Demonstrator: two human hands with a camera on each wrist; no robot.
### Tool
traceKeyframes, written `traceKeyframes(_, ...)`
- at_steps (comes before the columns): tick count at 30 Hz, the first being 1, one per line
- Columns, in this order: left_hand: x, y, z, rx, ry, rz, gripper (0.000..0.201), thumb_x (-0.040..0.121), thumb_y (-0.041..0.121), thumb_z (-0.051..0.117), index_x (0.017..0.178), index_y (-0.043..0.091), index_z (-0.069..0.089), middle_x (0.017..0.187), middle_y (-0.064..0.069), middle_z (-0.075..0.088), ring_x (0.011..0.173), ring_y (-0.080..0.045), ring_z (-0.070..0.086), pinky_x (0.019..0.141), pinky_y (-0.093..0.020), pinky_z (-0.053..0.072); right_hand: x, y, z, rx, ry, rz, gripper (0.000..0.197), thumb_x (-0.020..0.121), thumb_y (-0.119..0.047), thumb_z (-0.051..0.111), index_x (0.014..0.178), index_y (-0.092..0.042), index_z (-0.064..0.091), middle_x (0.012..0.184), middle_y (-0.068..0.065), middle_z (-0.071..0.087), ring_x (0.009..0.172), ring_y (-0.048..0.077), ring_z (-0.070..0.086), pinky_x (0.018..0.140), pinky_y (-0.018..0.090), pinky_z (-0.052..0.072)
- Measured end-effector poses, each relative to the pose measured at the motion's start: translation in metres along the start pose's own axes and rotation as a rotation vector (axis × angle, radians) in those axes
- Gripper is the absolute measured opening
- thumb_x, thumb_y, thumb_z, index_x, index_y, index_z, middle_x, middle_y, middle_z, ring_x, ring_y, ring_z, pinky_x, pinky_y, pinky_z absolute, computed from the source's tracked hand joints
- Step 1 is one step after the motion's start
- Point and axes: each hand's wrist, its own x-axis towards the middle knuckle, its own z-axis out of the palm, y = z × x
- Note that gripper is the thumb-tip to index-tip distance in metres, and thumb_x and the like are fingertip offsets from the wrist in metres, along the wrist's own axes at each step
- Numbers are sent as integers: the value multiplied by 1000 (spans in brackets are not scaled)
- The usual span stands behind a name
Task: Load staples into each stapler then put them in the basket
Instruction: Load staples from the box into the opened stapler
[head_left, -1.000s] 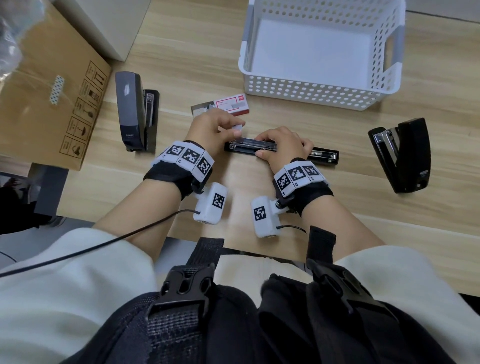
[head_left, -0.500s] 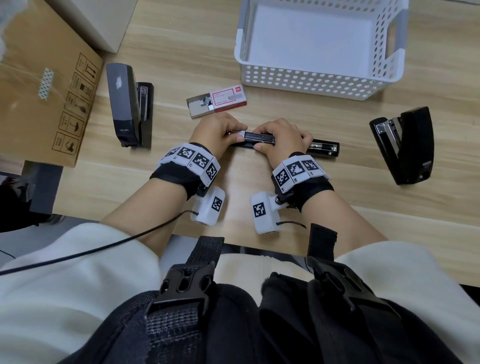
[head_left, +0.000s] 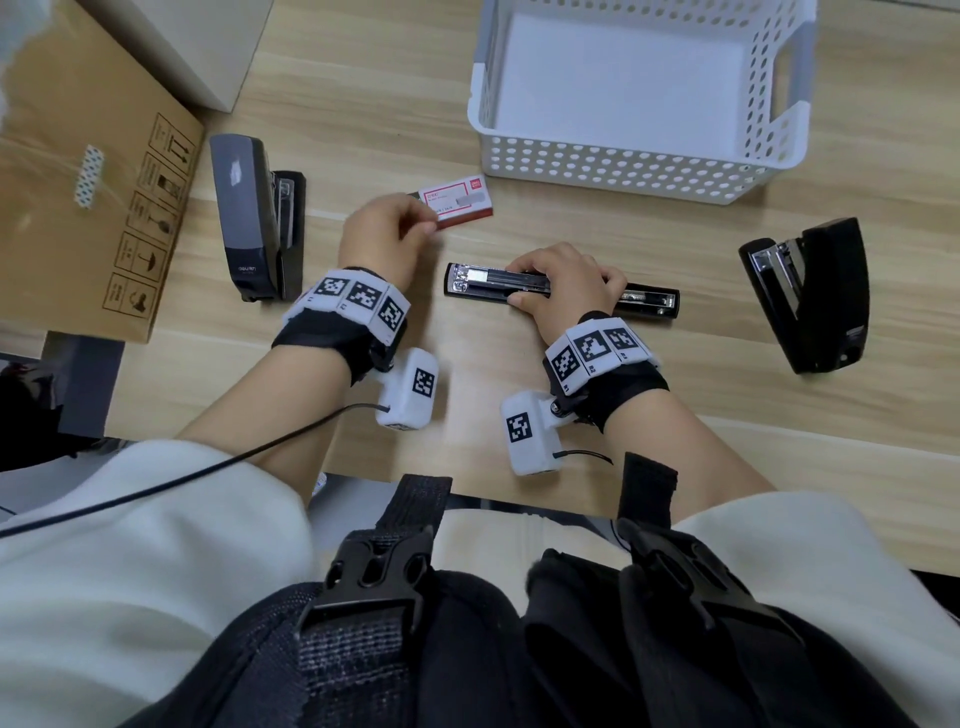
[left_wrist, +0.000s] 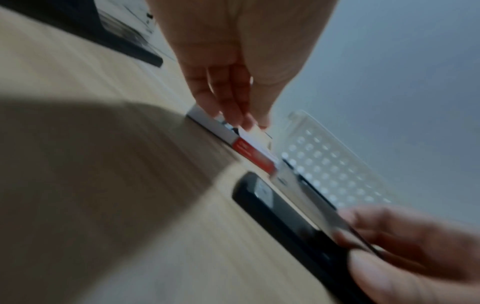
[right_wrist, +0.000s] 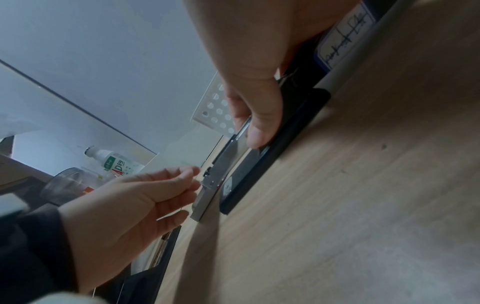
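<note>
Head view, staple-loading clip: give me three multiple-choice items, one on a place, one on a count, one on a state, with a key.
1. Where does the staple box lie?
A. inside the basket
B. on the table, near side of the basket
C. on the cardboard

2. How many staplers are on the table?
A. two
B. three
C. five

3. What state is the stapler under the right hand in?
A. laid open flat
B. closed
C. standing on end

Key: B, the box sits on the wood just short of the white basket. B, a grey stapler, the middle stapler and a black stapler. A, its metal staple channel faces up along the table.
</note>
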Motion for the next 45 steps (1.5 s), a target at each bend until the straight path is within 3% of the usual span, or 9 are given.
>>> traceKeyframes(4, 20, -4, -10, 124, 50, -117, 12, 82, 20, 59, 91, 19, 67, 102, -5, 68, 93, -23, 61, 80, -30, 46, 0, 0, 0, -8, -10, 3, 21, 80, -28, 67, 100, -35, 65, 111, -10, 58, 111, 14, 47, 98, 34, 17)
traceKeyframes(10, 32, -4, -10, 246, -76, -107, 14, 80, 24, 63, 94, 23, 68, 102, -2, 69, 94, -22, 63, 79, -29, 46, 0, 0, -1, 1, -8, 2, 21, 80, -28, 67, 99, -35, 65, 111, -11, 57, 111, 13, 46, 98, 34, 17)
traceKeyframes(17, 36, -3, -9, 293, -94, -99, 19, 75, 37, 68, 89, 24, 68, 99, -1, 69, 90, -23, 63, 74, -30, 46, -1, 0, -2, 2, -4, 3, 21, 80, -28, 66, 100, -35, 64, 111, -11, 57, 111, 13, 46, 97, 33, 16)
traceKeyframes(24, 38, -3, -8, 338, -89, -92, 14, 78, 34, 65, 81, 20, 67, 94, -5, 70, 86, -26, 63, 67, -29, 43, -1, -1, -2, -5, -12, 6, 21, 80, -29, 66, 100, -35, 64, 112, -11, 57, 112, 13, 46, 98, 33, 16)
traceKeyframes(30, 36, -3, -10, 351, -64, -96, 16, 82, 22, 55, 87, 13, 67, 97, -13, 68, 91, -33, 61, 69, -31, 42, -2, -1, -2, 3, -4, 2, 20, 79, -28, 67, 98, -34, 65, 111, -11, 58, 111, 13, 46, 99, 34, 16)
traceKeyframes(33, 33, -4, -12, 268, -24, -102, 7, 77, 18, 57, 82, 22, 58, 93, -2, 66, 83, -26, 58, 68, -28, 41, -1, -2, -2, 4, -8, 3, 20, 79, -28, 67, 98, -34, 65, 111, -11, 58, 111, 13, 46, 99, 34, 16)
traceKeyframes(35, 31, -5, -13, 234, -35, -66, 14, 74, 19, 61, 84, 26, 55, 89, 2, 63, 80, -22, 56, 69, -31, 44, -1, -2, -2, 0, -10, 5, 20, 79, -28, 67, 98, -34, 65, 111, -11, 58, 111, 13, 46, 98, 34, 16)
traceKeyframes(40, 36, -7, -10, 306, -91, -8, 24, 78, 24, 64, 101, 29, 65, 100, -1, 67, 93, -24, 61, 74, -31, 46, -1, -1, -2, -9, -15, 6, 20, 80, -29, 66, 99, -35, 65, 111, -11, 57, 111, 14, 46, 98, 34, 17)
traceKeyframes(45, 38, -10, -9, 310, -67, -49, 19, 77, 21, 67, 95, 21, 64, 104, -4, 66, 95, -24, 61, 75, -30, 43, 0, -1, -1, -12, -13, 7, 21, 79, -29, 67, 99, -35, 65, 112, -11, 57, 112, 13, 46, 99, 34, 17)
